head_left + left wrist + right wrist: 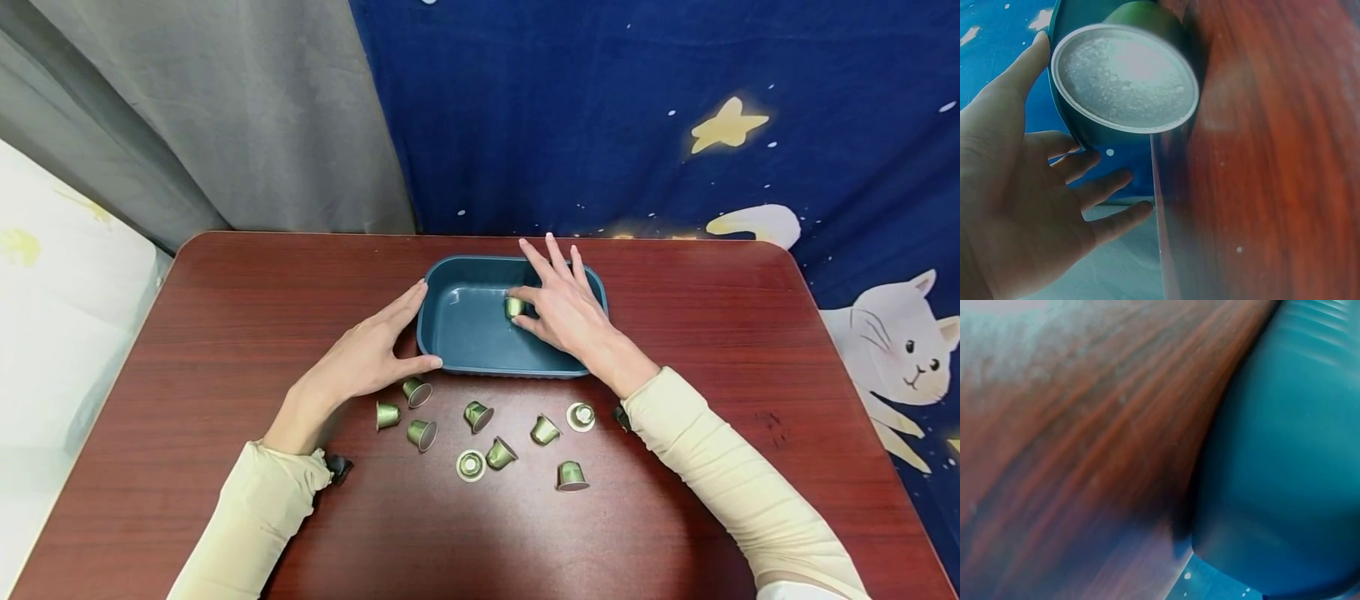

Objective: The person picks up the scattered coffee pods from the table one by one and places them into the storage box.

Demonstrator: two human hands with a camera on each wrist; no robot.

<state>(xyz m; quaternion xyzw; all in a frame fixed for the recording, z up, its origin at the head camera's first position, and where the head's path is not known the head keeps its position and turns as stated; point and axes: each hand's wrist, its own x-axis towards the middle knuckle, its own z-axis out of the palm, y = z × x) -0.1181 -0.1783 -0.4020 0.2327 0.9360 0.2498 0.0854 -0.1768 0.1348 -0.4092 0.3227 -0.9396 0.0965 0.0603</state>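
Note:
A dark teal rectangular bin (468,337) stands near the far side of the table. Inside it my right hand (570,310) pinches a green coffee capsule (514,307) between thumb and index finger, the other fingers spread out over the far rim. My left hand (363,354) touches the bin's left end with straight fingers, its thumb at the near corner. From the left wrist, a capsule (1125,78) looms close, foil face toward the camera, beside the open left palm (1029,187). The right wrist view shows the bin's outer wall (1291,444); the right hand is out of sight there.
Several green capsules lie scattered in front of the bin, some on their sides like one capsule (501,453), others foil-down like another capsule (470,466). The reddish-brown table (675,517) ends at a far edge before a grey curtain (285,108) and a blue curtain (540,108).

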